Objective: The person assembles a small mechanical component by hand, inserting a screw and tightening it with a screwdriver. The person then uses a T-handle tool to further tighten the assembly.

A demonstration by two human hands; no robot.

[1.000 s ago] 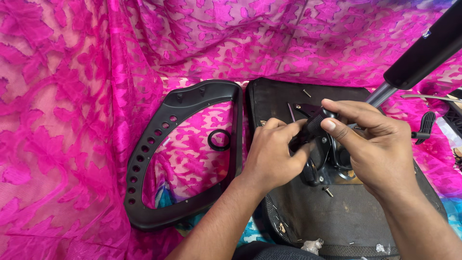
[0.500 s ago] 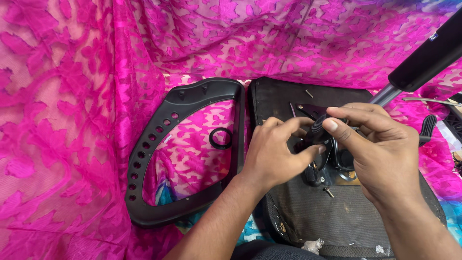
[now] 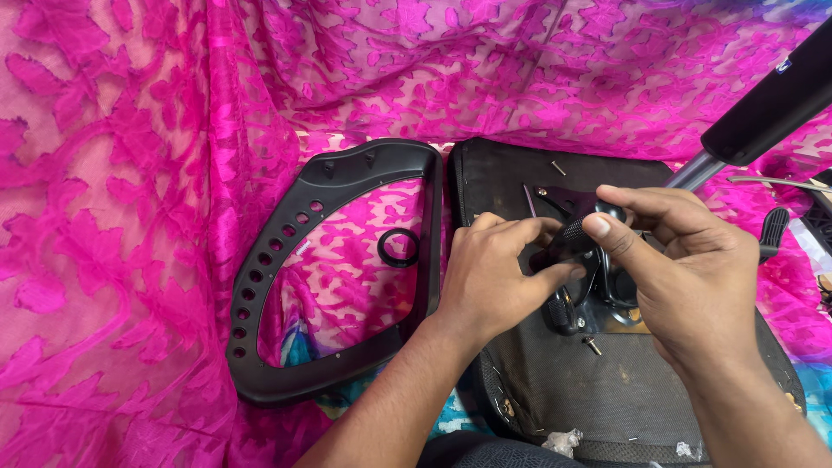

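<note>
An upturned black chair seat [image 3: 607, 399] lies on pink cloth, its metal mechanism plate [image 3: 555, 198] facing up. My left hand [image 3: 494, 277] and my right hand [image 3: 685, 260] meet over the plate. Both pinch a small black lever handle [image 3: 568, 241] between thumb and fingers. My hands hide most of the mechanism under them. A loose screw [image 3: 593, 345] lies on the seat just below my hands.
A black plastic chair-back frame [image 3: 286, 260] with a row of holes lies left of the seat, a black ring [image 3: 399, 248] inside it. A gas-lift cylinder [image 3: 763, 104] slants in from the upper right. Pink patterned cloth [image 3: 130, 173] covers everything around.
My hands have stayed over the mechanism; my right thumb and fingers have shifted slightly along the black handle. The view has moved a little.
</note>
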